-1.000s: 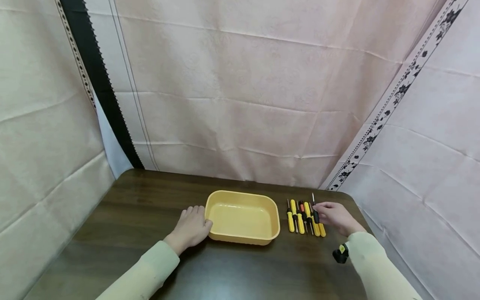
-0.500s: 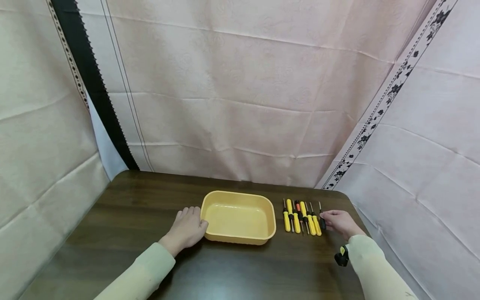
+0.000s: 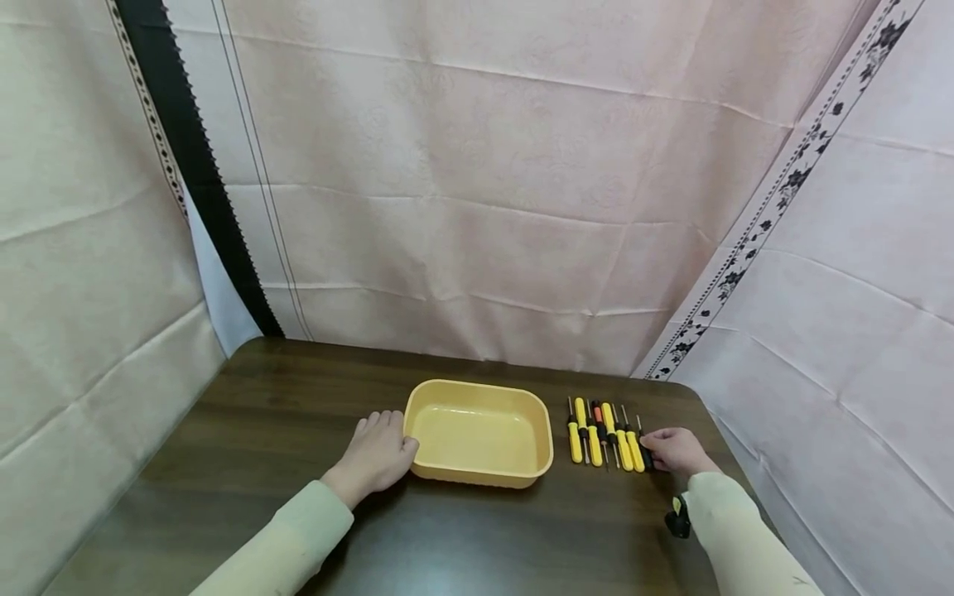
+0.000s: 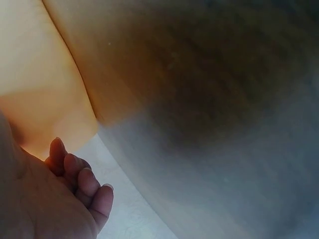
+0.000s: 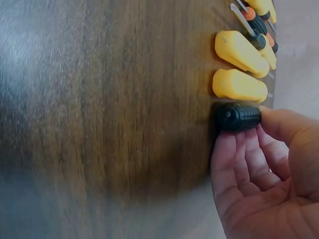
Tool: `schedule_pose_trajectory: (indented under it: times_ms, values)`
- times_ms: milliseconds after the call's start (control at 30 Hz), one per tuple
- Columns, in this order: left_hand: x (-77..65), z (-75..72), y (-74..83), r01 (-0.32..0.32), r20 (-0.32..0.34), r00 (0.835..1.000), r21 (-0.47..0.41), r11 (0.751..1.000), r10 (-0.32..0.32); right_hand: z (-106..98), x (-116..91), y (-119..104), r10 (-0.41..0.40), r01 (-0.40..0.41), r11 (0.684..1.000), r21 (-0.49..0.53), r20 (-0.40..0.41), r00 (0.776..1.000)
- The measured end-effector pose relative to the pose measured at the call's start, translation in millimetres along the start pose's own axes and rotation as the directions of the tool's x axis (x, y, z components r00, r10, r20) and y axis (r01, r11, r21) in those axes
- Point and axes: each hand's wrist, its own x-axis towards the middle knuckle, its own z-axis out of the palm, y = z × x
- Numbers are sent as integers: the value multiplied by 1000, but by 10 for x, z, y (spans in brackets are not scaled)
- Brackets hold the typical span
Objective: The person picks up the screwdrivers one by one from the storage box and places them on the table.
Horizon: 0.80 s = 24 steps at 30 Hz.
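Note:
My right hand (image 3: 676,451) pinches a black-handled screwdriver (image 5: 238,116) between thumb and fingers at the right end of a row of screwdrivers. Its thin shaft points to the far side, close over the table, beside a yellow-handled screwdriver (image 5: 240,85). The row (image 3: 596,434) holds several more, mostly yellow and black, one red and black, with ends facing alternate ways. At the left side of a rectangular yellow plastic basin (image 3: 480,478), my left hand (image 3: 378,454) grips the wall, thumb near the front left corner. In the left wrist view, its fingers (image 4: 87,181) curl beside the basin.
The basin stands left of the screwdrivers on a dark wooden table (image 3: 462,538). A pale cloth (image 3: 477,207) hangs behind the table's far edge, with more cloth at both sides. A small black and yellow device (image 3: 678,517) sits at the right wrist.
My right hand has moved right and lowered the black-handled screwdriver from above the row to its right end. The left hand stays at the basin.

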Motion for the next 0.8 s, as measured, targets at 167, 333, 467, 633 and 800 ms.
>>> schedule_pose_trajectory:
  times_ms: [167, 333, 467, 633, 800]
  values:
    - [17, 7, -22, -7, -13, 1000, 3, 1000, 7, 15, 12, -38, -20, 19, 999, -34, -13, 1000]
    - [0, 20, -26, -31, -30, 999, -6, 999, 31, 24, 36, -45, 11, -12, 998, -65, -17, 1000]
    - [-12, -19, 8, -33, -28, 999, -14, 999, 32, 13, 25, -61, 20, -22, 996, -86, -25, 999]
    - [-11, -21, 9, -45, -36, 998, -13, 999, 45, 20, -9, -49, 15, -16, 998, -68, -17, 1000]
    - [-9, -15, -2, -60, -40, 997, 5, 998, 60, 40, -22, -30, 15, -16, 998, -56, -24, 1000]
